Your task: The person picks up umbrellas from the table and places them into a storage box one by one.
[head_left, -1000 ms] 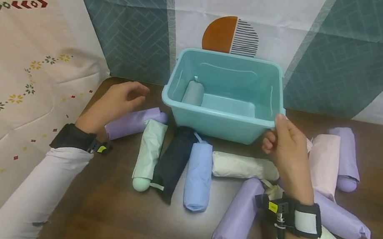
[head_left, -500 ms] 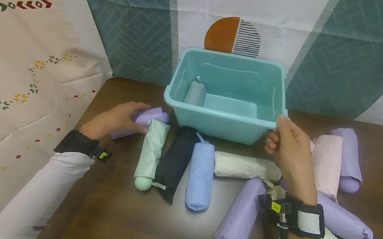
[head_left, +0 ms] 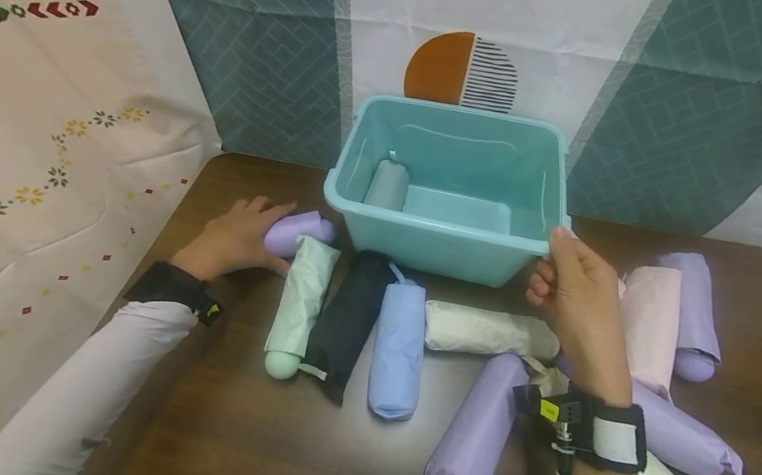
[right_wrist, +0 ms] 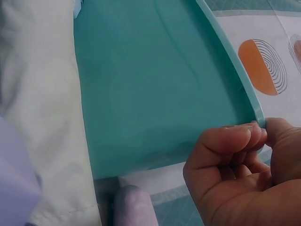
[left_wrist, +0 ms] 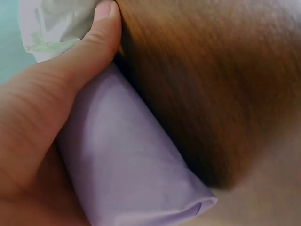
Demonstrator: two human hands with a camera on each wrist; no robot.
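Brown table [head_left: 313, 461], lilac umbrella [left_wrist: 122, 155], plain, folded

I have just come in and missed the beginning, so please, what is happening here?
A person's left hand has its thumb and fingers around a purple umbrella on the table, while the right hand pinches a teal bin at its near right corner. One grey umbrella is inside; more folded umbrellas lie on the table.

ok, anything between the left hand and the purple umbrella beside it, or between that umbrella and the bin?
Nothing visible between the left hand and the purple umbrella, or from its bin-side end to the bin. Closest neighbour: the mint umbrella, overlapping it in the head view; contact unclear.
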